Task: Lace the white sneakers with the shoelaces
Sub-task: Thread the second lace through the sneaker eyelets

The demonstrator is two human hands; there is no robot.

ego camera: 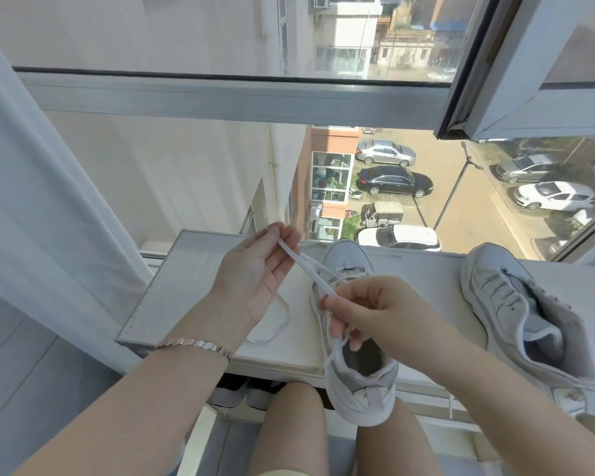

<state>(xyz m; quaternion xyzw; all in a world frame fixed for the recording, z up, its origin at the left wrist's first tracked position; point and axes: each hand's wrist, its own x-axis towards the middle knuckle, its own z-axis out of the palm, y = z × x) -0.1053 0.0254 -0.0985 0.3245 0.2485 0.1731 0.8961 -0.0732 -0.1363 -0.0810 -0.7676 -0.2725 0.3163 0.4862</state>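
The left hand (255, 273) is lifted, palm facing back, and its fingertips pinch one end of a white shoelace (306, 266). The right hand (375, 310) is curled and pinches the same lace lower down, just above a white sneaker (361, 389) on the windowsill (193, 280). A second sneaker (495, 290) lies to the right.

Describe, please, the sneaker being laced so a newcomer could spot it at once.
Start at the white ledge below the window, where two sneakers lie. Take the middle sneaker, heel overhanging the near edge. Unlike the right sneaker, it has a shoelace pinched by the left hand and right hand.
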